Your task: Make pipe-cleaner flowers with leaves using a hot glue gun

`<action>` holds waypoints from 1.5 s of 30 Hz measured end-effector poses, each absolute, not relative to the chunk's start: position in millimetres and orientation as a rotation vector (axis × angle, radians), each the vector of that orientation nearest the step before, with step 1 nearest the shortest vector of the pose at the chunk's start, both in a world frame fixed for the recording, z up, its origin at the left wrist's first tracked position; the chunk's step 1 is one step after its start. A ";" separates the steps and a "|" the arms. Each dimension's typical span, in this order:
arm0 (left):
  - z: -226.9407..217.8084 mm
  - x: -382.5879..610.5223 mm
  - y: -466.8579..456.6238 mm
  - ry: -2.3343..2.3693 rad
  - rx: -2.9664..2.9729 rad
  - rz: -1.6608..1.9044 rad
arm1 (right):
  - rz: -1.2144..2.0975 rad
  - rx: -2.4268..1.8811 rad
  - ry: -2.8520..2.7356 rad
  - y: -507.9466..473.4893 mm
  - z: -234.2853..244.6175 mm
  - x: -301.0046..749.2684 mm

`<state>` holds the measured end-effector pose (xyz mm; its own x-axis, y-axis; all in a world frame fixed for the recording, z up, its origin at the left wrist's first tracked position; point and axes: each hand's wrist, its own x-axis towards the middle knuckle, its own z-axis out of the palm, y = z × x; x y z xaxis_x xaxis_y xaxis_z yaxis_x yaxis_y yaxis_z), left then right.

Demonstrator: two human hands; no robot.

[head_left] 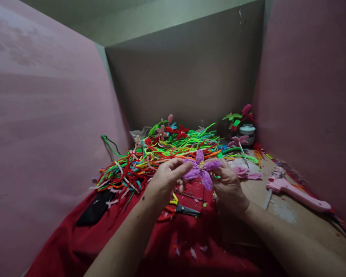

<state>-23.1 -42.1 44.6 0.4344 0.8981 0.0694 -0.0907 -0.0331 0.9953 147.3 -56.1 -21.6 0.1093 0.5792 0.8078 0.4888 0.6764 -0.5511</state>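
Observation:
A purple pipe-cleaner flower [201, 169] with a yellow centre is held up between both hands above the red cloth [83, 238]. My left hand [165, 177] pinches its left petal with thumb and fingers closed. My right hand [229, 184] grips the flower from the right side, fingers curled behind the petals. Below the hands lie red-handled pliers [175, 209] on the cloth.
A big heap of coloured pipe cleaners [161, 154] fills the back of the table, with finished flowers [180, 131] on it. A pink glue gun [294, 190] lies at right. A white jar [247, 130] with flowers stands at back right. Pink walls close in both sides.

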 end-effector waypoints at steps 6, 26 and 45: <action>33.8 -11.2 -38.8 0.691 1.063 0.917 | 0.199 -0.851 -1.554 -56.1 -22.3 147.0; 60.1 -28.4 -16.2 0.582 1.485 0.513 | 0.572 -0.743 -1.775 -70.6 -8.1 143.8; 94.5 -8.8 -21.6 0.743 1.774 0.303 | 0.622 -0.579 -1.926 -75.6 5.8 139.6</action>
